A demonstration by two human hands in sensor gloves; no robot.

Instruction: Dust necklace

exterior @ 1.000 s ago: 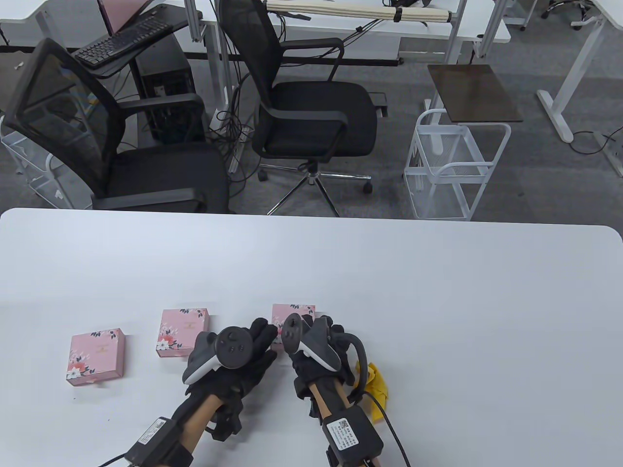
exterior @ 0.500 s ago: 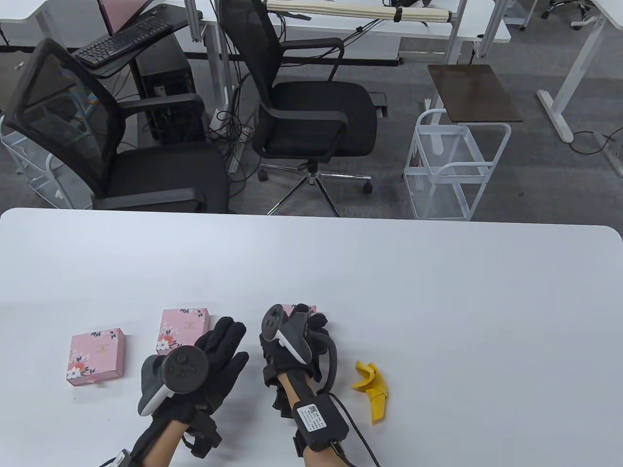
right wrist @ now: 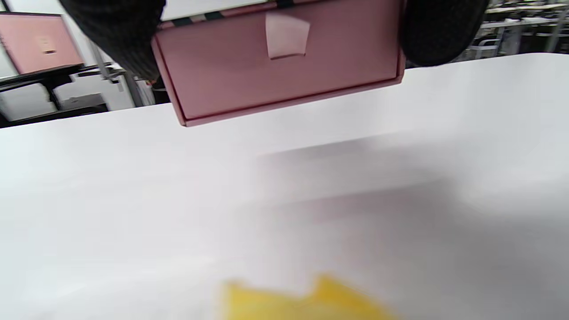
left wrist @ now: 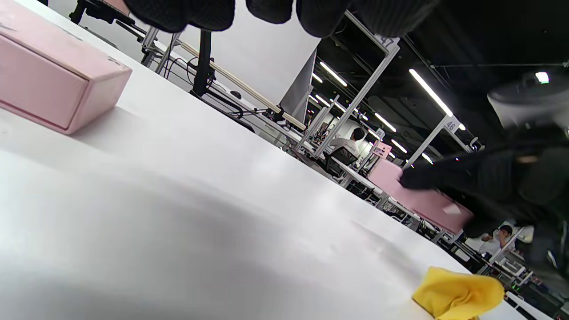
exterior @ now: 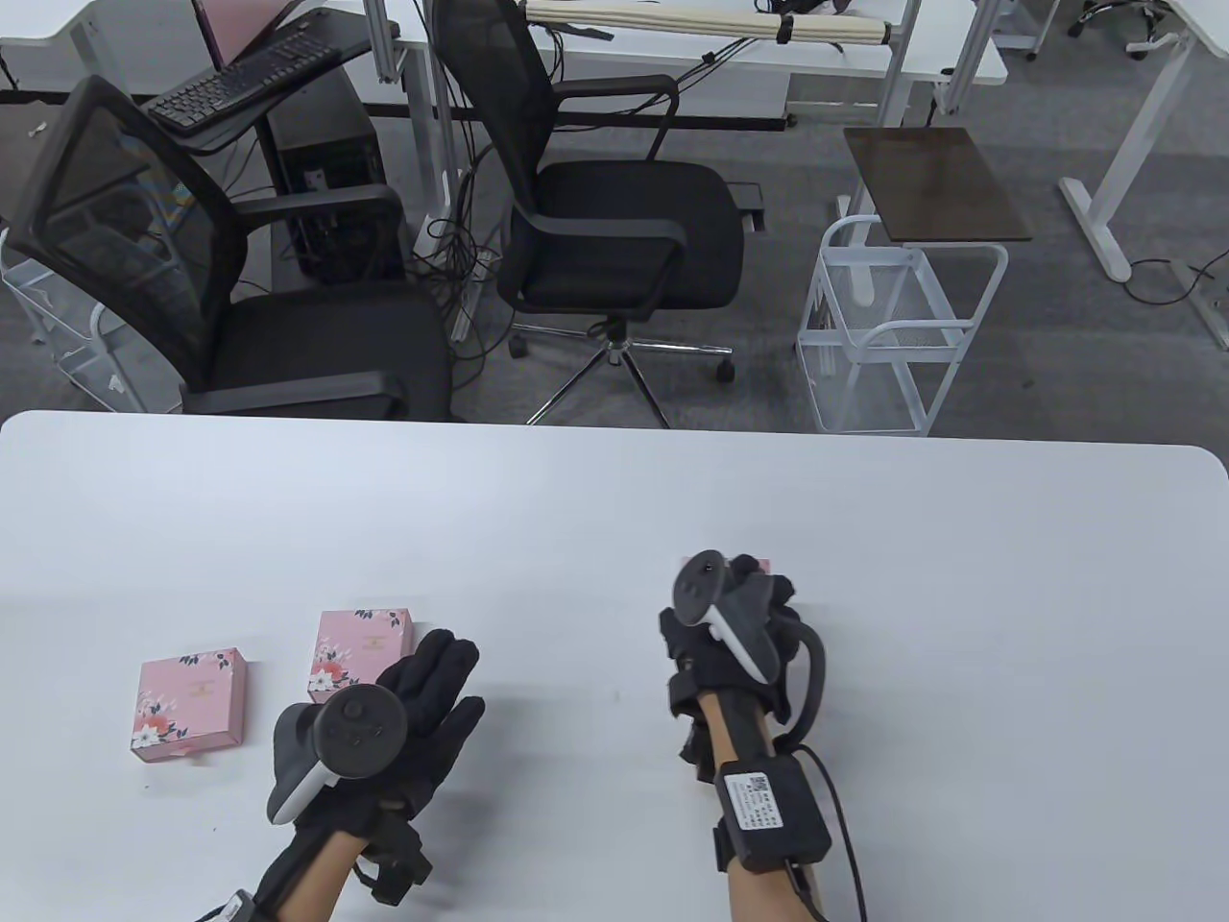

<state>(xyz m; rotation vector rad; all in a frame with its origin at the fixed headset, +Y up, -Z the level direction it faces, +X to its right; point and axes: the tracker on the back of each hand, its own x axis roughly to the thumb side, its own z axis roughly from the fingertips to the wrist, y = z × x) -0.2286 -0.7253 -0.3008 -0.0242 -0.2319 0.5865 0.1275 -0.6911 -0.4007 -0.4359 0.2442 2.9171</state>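
Right hand point(exterior: 734, 634): fingers curled round a pink box point(right wrist: 284, 58), gripping it by two opposite sides; the box hangs clear of the table point(exterior: 864, 538), its front flap facing the wrist camera.
Left hand point(exterior: 413, 701): fingers straight and relaxed, holding nothing, low over the table just beside the middle box point(exterior: 360, 655).
Necklace: not visible anywhere; my guess is it lies inside the held box, but no view shows the inside.
Other boxes: the far-left box point(exterior: 189, 704) and the middle box lie closed on the table, apart from each other.
Cloth point(left wrist: 458, 295): yellow, crumpled on the table near the right forearm, which hides it in the table view.
Step in hand: likely carrying the box to a working spot before opening it.
How to do it well: keep the box level so nothing inside slides; set it down near the cloth with the flap towards the person; steady it with the left hand while the right opens it; lift the chain gently, then wipe with the cloth.
Risk: a tilted box may tangle the chain.
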